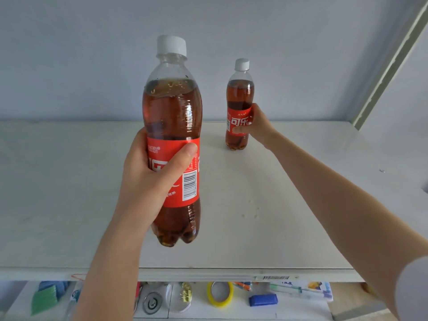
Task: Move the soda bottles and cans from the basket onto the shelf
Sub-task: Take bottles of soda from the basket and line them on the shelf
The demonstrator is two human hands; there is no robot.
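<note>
Clearly, left hand (148, 179) grips near bottle (172, 112), right hand (257, 126) far bottle (239, 96).

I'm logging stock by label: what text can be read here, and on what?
"可乐": white characters on the red label of the far bottle in the right hand.
On the near bottle in the left hand: large characters partly hidden by that hand; small print and barcode digits blurred.
The sticker on the shelf edge: too small to read.
</note>
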